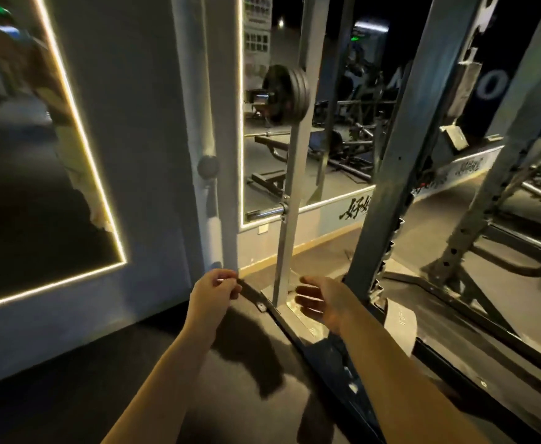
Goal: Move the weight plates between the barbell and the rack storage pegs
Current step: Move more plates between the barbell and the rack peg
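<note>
A stack of black weight plates (286, 94) sits on a horizontal sleeve with a chrome end, high up beside the thin grey rack upright (290, 174). Lower on that upright, a chrome barbell (264, 213) lies across at about knee height. Whether the plates are real or a mirror reflection I cannot tell. My left hand (214, 291) reaches forward low, fingers loosely curled, holding nothing. My right hand (322, 301) is out beside it, fingers relaxed and empty, near the foot of the upright. Both hands are well below the plates.
A thick grey rack post (400, 161) with a toothed edge rises at right. The rack's base rails (314, 344) run across the black rubber floor. LED-edged mirrors (70, 129) cover the wall ahead and left. Benches and machines (352, 145) show beyond.
</note>
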### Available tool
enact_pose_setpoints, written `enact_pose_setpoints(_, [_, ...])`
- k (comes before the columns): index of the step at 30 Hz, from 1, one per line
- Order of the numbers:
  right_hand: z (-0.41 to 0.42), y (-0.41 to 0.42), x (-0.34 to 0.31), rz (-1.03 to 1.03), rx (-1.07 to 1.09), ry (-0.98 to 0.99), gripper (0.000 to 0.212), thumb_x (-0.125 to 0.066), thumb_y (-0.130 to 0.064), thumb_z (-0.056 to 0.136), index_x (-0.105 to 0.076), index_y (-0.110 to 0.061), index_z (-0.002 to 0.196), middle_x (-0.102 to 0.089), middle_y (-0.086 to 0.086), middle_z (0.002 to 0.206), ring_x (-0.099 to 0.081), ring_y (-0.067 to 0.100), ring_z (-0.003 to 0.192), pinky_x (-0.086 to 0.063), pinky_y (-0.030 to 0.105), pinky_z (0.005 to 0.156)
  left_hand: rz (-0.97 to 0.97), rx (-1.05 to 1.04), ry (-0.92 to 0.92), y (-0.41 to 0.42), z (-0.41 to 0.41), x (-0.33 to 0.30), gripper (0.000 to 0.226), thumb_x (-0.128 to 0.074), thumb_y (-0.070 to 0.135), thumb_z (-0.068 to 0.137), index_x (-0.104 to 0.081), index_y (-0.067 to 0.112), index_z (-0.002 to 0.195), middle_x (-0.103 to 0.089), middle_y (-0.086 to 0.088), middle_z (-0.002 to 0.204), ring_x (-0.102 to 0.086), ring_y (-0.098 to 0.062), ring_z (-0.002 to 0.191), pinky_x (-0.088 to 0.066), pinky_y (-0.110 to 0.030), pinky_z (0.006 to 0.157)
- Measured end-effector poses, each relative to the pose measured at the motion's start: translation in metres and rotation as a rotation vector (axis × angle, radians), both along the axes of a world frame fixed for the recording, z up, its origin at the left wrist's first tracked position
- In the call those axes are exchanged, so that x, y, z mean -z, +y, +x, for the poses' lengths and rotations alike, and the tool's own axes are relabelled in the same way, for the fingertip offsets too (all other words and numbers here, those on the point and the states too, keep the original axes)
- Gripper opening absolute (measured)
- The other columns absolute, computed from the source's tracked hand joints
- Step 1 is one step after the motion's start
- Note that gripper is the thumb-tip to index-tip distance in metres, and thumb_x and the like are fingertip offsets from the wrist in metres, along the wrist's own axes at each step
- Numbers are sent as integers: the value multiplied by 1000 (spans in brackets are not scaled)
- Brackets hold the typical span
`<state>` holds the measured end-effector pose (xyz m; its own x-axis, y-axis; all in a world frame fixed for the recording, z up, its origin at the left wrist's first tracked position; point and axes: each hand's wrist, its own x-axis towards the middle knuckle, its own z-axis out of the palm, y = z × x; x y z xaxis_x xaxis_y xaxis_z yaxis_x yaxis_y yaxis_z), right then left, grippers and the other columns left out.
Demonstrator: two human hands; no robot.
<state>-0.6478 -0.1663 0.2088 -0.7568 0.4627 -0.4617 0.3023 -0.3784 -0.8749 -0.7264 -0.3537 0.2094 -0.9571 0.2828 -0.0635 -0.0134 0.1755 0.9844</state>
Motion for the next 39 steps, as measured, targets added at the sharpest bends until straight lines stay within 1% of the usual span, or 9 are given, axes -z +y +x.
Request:
enact_pose_setpoints(4, [-40,-9,-15,65,-22,42,18,-54,-22,95,-64,-9,103,-69,11,95,-64,28,94,-52,38,86,30,21,51,5,-35,-18,12,-52,8,95,-63,14,95,-64,-4,87,-62,-15,81,-52,-24,77])
enact_pose_setpoints(10, [-109,22,-41,78,28,97,15,-58,-21,93,-65,-9,99,-69,10,87,-66,22,82,-55,33,74,48,42,163,34,-87,-40,14,-48,17,98,-59,22,92,-65,0,85,-63,-14,79,-50,-11,64])
enact_pose_setpoints(14, [-168,57,-56,88,0,154,17,-58,-20,93,-63,-6,101,-64,8,82,-62,16,71,-52,27,63,48,28,254,67,-145,-57,14,-50,16,97,-63,11,99,-67,-4,83,-64,-14,78,-51,-10,64])
enact_pose_setpoints(18, [-224,112,-76,147,-63,260,15,-57,-17,93,-63,-5,98,-61,10,79,-58,18,69,-52,30,70,69,12,306,120,-208,-78,16,-52,17,96,-66,10,98,-68,-6,83,-65,-16,81,-50,-17,68])
enact_pose_setpoints(25, [-329,188,-123,289,-86,345,10,-58,-17,93,-64,-9,94,-60,6,74,-56,16,66,-47,29,67,11,52,489,184,-301,-124,14,-54,15,95,-67,18,90,-69,1,76,-65,-4,73,-48,-12,68])
enact_pose_setpoints(28, [-369,191,-131,475,-81,353,16,-58,-24,93,-63,-15,105,-66,1,94,-60,14,82,-44,23,67,17,-17,549,186,-340,-135,16,-53,19,96,-68,19,89,-69,5,75,-65,-3,73,-51,-19,75])
enact_pose_setpoints(32, [-411,191,-144,758,-92,360,15,-55,-31,94,-59,-28,108,-61,-10,100,-55,8,91,-41,24,73,56,-103,593,192,-397,-148,19,-50,24,97,-67,22,89,-69,8,74,-64,-1,73,-52,-21,76])
enact_pose_setpoints(37, [-487,220,-177,1387,119,506,24,-59,-28,92,-62,-18,113,-55,-3,112,-52,12,101,-41,26,84,298,-92,577,228,-496,-163,22,-50,19,97,-66,21,82,-68,5,73,-64,-3,70,-50,-17,71])
enact_pose_setpoints(39, [-516,235,-198,1590,236,504,29,-58,-31,91,-62,-15,115,-57,5,116,-53,20,107,-45,36,91,363,-16,601,244,-534,-165,22,-51,17,96,-65,23,80,-67,8,70,-63,-2,69,-49,-15,69])
